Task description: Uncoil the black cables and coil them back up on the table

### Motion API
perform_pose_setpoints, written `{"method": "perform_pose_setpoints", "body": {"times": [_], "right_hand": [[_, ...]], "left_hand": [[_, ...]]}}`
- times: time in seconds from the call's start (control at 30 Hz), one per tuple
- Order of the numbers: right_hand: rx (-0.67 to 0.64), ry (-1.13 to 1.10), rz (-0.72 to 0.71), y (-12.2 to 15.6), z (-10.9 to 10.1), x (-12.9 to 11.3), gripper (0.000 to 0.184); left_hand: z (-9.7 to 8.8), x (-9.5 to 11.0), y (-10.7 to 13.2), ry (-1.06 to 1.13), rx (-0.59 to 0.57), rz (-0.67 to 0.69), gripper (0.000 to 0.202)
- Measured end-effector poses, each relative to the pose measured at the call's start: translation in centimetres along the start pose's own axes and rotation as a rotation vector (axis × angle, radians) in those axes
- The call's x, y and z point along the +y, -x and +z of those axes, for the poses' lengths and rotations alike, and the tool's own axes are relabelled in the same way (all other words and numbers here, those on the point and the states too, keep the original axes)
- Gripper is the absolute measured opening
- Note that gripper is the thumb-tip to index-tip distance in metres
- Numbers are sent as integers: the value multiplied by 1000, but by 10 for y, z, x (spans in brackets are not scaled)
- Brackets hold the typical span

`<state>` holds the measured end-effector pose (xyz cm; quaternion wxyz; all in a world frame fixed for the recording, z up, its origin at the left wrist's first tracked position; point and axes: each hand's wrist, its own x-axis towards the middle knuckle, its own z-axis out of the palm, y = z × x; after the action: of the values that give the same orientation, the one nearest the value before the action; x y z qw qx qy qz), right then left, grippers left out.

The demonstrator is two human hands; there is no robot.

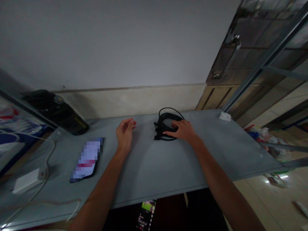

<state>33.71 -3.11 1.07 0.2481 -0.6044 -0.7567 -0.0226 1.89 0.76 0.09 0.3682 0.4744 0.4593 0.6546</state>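
Observation:
A coiled black cable (160,130) lies on the grey table toward its back edge, with one loop standing out at the top and its plug ends bunched on the left. My right hand (181,129) grips the coil's right side, the thumb across its front and the fingers curled into the ring. To the left of the coil, apart from it, my left hand (125,131) hovers over the table with nothing in it, its fingers loosely bent and the thumb side up.
On the left are a phone (88,158), a black bottle (60,112) and a white power adapter (29,181) with a white cord. A small white object (225,116) sits at the back right corner. Metal frame bars (262,70) rise on the right. Another lit screen (146,215) shows below the front edge.

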Motion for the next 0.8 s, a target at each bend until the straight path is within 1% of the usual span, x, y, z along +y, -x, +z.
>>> {"method": "perform_pose_setpoints", "body": {"times": [0.13,0.27,0.47,0.63,0.73,0.8], "right_hand": [[69,73,148,-4,-4,20,65],[152,87,209,-4,-4,25,67],[303,-10,200,-3,-3,20,70],[408,-90,157,-6,-9,13,64],[447,-118,120,-6,-11,10,60],[443,-125,103,-6,-11,7,61]], "left_hand": [[-2,-1,-2,38,51,-27,41],[-4,-2,-3,43,62,-32,38],[-3,0,-2,42,87,-8,37],[-2,0,-2,20,91,6,36],[-2,1,-2,3,91,15,36],[-2,0,-2,-8,92,22,37]]}}
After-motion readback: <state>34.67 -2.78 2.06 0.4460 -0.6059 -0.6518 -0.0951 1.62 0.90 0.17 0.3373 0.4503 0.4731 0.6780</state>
